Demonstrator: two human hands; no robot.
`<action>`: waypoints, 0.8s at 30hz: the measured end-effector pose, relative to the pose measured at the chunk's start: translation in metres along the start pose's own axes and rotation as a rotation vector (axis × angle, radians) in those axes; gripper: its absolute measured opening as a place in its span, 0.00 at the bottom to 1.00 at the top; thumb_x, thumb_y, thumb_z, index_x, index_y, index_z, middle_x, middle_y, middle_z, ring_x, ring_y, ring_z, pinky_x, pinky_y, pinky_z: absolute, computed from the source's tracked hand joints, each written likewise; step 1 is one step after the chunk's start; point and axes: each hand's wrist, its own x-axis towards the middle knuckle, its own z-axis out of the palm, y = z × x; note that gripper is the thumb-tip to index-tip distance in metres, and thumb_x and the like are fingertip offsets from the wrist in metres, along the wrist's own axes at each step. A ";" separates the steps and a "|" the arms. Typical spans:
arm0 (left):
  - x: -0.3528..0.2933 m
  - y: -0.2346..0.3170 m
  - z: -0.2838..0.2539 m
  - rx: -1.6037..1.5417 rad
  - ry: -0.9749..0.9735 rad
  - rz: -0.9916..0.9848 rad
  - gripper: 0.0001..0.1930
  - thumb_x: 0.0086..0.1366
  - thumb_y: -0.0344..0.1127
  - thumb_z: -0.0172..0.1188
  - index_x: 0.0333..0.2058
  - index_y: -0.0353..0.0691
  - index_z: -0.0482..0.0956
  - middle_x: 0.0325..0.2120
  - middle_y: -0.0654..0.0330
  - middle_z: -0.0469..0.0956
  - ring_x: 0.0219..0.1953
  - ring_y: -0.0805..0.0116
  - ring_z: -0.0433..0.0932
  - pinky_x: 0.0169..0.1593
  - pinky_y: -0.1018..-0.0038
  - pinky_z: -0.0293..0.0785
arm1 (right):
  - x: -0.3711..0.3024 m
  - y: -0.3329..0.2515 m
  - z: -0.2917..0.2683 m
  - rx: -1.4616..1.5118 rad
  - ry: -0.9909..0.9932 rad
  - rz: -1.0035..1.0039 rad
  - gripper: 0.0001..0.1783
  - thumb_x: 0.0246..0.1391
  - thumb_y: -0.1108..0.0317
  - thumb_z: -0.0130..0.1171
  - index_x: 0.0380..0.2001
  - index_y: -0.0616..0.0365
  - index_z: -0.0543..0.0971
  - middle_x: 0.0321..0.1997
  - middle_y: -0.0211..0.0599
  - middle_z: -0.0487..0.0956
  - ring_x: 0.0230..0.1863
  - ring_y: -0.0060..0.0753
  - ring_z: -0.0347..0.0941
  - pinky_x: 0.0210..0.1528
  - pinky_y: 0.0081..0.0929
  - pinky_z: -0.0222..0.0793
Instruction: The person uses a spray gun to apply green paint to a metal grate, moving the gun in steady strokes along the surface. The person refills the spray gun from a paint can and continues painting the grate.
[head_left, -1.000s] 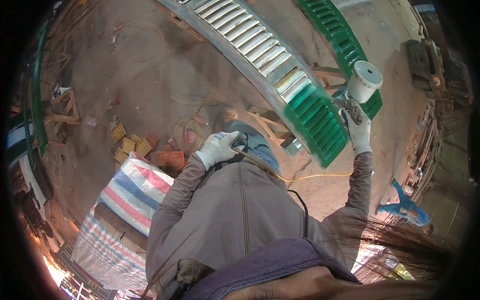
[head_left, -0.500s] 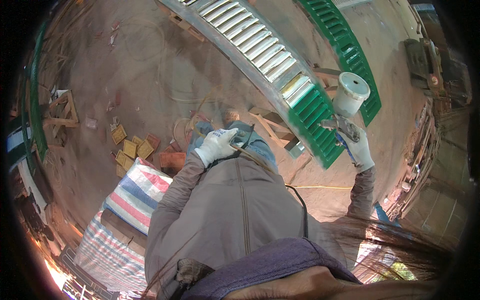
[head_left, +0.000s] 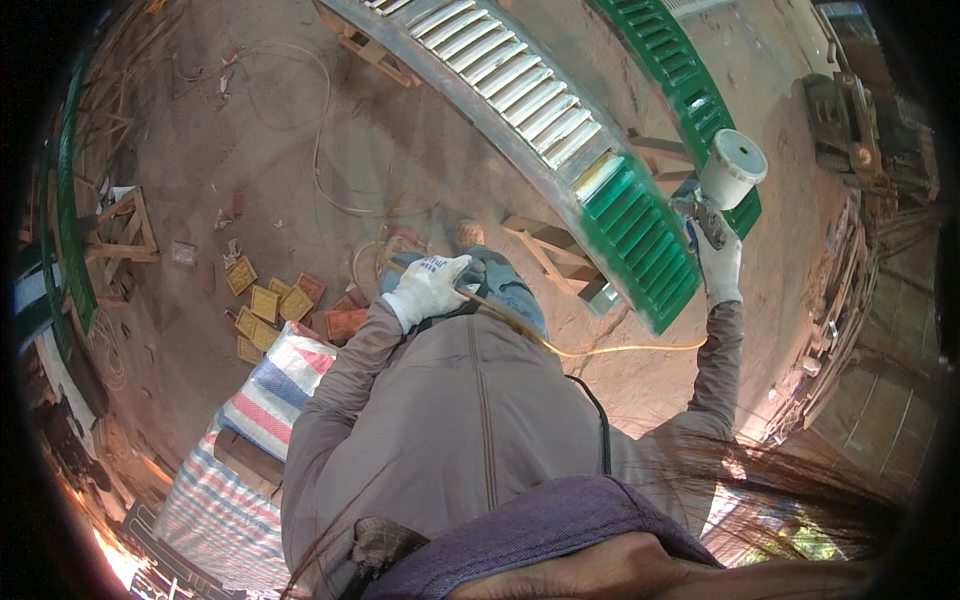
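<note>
My right hand (head_left: 718, 262), in a white glove with dark-stained fingers, is closed round a paint spray gun (head_left: 700, 212). On top of the gun sits a white lidded paint cup (head_left: 735, 170), tilted a little. Just left of it lies a long louvered metal panel (head_left: 490, 110). Its near end is wet-looking green (head_left: 640, 235); its farther slats are bare silver. The gun is beyond the panel's right edge, apart from it. My left hand (head_left: 430, 290), also gloved in white, is closed at my waist round a thin yellowish air hose (head_left: 500, 312).
A second, green louvered panel (head_left: 690, 90) lies farther right. Wooden stands (head_left: 550, 255) prop the near panel. Left on the floor are several yellow square blocks (head_left: 265, 303), a striped woven sack (head_left: 265, 400) and a wooden frame (head_left: 125, 230). Hose (head_left: 325, 150) loops across the floor.
My right hand and the spray gun have swung right, off the panel's edge. Green now covers slightly more of the slats. The hose at my right has shifted; my left hand stays at my waist.
</note>
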 end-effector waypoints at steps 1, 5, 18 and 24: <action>0.001 -0.001 -0.001 -0.015 -0.004 0.001 0.19 0.59 0.49 0.60 0.45 0.47 0.76 0.34 0.54 0.81 0.36 0.53 0.81 0.39 0.61 0.76 | -0.003 -0.005 0.000 0.007 -0.038 0.032 0.23 0.52 0.71 0.65 0.51 0.68 0.77 0.47 0.43 0.81 0.42 0.23 0.79 0.40 0.23 0.76; 0.002 0.002 -0.007 -0.090 -0.020 0.001 0.20 0.60 0.51 0.60 0.46 0.47 0.76 0.35 0.55 0.81 0.37 0.53 0.81 0.40 0.61 0.76 | -0.031 -0.018 -0.002 0.297 -0.229 0.118 0.22 0.53 0.73 0.65 0.51 0.67 0.77 0.42 0.38 0.82 0.36 0.21 0.78 0.33 0.21 0.76; 0.000 0.010 -0.023 -0.080 -0.116 -0.118 0.19 0.61 0.51 0.57 0.46 0.47 0.75 0.38 0.53 0.81 0.42 0.52 0.79 0.44 0.60 0.74 | 0.034 -0.013 0.019 -0.006 0.010 -0.161 0.21 0.53 0.71 0.64 0.51 0.66 0.77 0.43 0.38 0.84 0.41 0.23 0.78 0.44 0.24 0.74; 0.003 0.015 -0.032 -0.050 -0.188 -0.185 0.21 0.61 0.52 0.57 0.49 0.49 0.75 0.41 0.53 0.81 0.45 0.53 0.79 0.47 0.62 0.74 | 0.031 -0.027 0.023 -0.043 -0.101 -0.071 0.22 0.54 0.73 0.63 0.52 0.66 0.76 0.45 0.35 0.83 0.42 0.21 0.78 0.42 0.23 0.75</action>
